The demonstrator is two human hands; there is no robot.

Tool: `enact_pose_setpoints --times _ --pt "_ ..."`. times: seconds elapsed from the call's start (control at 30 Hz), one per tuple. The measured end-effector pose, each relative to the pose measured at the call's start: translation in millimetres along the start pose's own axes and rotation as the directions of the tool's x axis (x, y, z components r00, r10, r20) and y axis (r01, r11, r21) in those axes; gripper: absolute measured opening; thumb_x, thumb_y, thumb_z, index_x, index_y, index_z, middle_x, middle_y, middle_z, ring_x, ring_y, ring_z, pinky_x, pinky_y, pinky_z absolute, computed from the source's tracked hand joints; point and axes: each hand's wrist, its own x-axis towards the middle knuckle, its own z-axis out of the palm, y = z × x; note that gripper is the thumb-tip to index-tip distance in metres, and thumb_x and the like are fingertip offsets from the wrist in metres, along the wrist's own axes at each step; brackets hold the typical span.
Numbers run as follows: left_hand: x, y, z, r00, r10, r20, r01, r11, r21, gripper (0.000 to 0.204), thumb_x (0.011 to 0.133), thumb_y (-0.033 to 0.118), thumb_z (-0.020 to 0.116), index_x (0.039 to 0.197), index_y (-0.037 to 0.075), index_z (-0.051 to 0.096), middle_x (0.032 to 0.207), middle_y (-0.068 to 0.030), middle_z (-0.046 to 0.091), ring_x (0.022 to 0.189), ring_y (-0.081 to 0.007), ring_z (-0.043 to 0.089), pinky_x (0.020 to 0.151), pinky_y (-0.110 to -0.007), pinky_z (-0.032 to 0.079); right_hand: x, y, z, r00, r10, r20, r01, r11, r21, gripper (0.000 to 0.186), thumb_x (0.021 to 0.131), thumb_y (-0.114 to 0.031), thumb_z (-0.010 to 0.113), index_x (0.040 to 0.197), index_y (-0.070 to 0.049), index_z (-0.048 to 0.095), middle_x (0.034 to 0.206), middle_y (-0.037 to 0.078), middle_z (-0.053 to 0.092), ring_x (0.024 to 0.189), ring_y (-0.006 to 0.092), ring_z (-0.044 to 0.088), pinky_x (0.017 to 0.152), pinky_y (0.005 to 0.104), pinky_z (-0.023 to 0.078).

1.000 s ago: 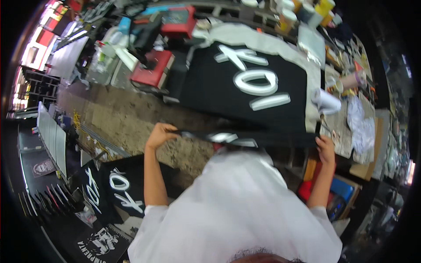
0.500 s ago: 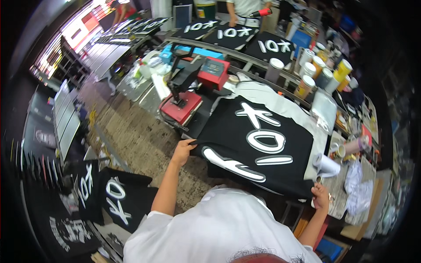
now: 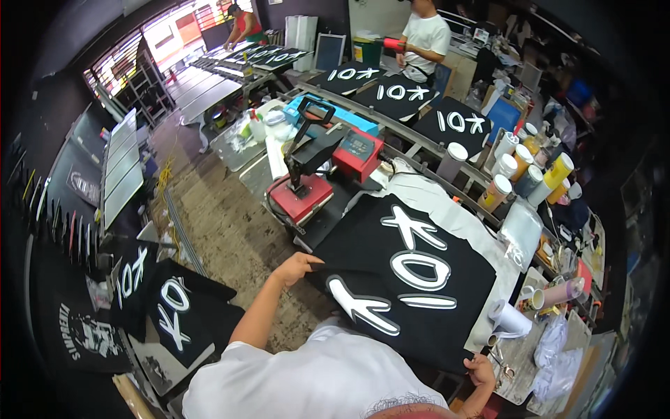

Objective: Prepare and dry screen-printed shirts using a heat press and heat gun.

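My left hand (image 3: 301,267) is closed on the left corner of a black fabric piece (image 3: 333,327) with white lettering. My right hand (image 3: 480,369) grips its right corner near the table edge. The piece lies overlapping another black printed piece (image 3: 453,272), which rests on pale cloth (image 3: 422,188). Beyond my left hand stands a red heat press (image 3: 310,195) with a red control box (image 3: 356,150). Right of the fabric are a white roll (image 3: 509,321) and scissors (image 3: 507,370).
A co-worker (image 3: 426,38) holds a red tool behind a rack of printed pieces (image 3: 401,98); another person (image 3: 244,28) works at the far left bench. Several ink containers (image 3: 523,160) crowd the right. More printed fabric (image 3: 174,314) lies at lower left, beside the worn floor (image 3: 209,223).
The view has tilted up, revealing the co-workers. The fabric between my hands, earlier a folded strip, now spreads over the piece on the table, its white print showing.
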Motion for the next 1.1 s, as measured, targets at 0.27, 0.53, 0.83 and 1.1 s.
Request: enact_pose_setpoints --times 0.27,0.53,0.83,1.1 --pt "2.1 -5.3 -43.5 0.992 0.123 0.015 -0.110 0.930 -0.350 0.029 0.089 0.001 0.064 0.116 -0.003 0.072 0.105 -0.0054 0.072 0.085 -0.0087 0.062 0.072 -0.023 0.045 -5.5 4.3 36.7 0.900 -0.414 -0.135 0.436 0.849 0.300 0.036 0.094 -0.009 0.068 0.124 0.008 0.060 0.119 0.016 0.070 0.109 0.0266 0.068 0.103 0.0412 0.051" --pt "3.6 5.0 -55.5 0.993 -0.061 0.099 0.076 0.984 -0.160 0.029 0.086 0.002 0.069 0.114 -0.003 0.074 0.083 -0.0023 0.070 0.069 -0.0096 0.057 0.061 -0.024 0.042 -25.4 61.4 4.5 0.921 -0.161 -0.356 0.263 0.929 0.260 0.034 0.093 -0.010 0.071 0.124 0.000 0.062 0.107 0.007 0.069 0.081 0.0167 0.070 0.065 0.0303 0.060" --pt "57.4 101.3 -40.6 0.922 0.374 -0.100 -0.385 0.916 -0.116 0.028 0.090 -0.004 0.061 0.118 -0.007 0.068 0.104 -0.0126 0.072 0.094 -0.0213 0.070 0.091 -0.035 0.054 -39.3 -37.4 -46.2 0.847 -0.435 -0.306 0.484 0.869 0.102 0.034 0.099 -0.012 0.063 0.129 0.004 0.062 0.123 0.013 0.065 0.119 0.0199 0.059 0.107 0.0358 0.044" --pt "292.9 34.5 19.9 0.960 0.090 -0.266 -0.015 0.963 0.270 0.044 0.091 0.021 0.079 0.121 -0.009 0.065 0.115 -0.0138 0.071 0.099 -0.0202 0.068 0.090 -0.031 0.052 210.8 -68.2 -29.7 0.677 -0.411 -0.611 -0.126 0.753 -0.646 0.029 0.099 -0.029 0.062 0.104 -0.001 0.072 0.106 0.020 0.074 0.093 0.0393 0.068 0.084 0.0450 0.054"
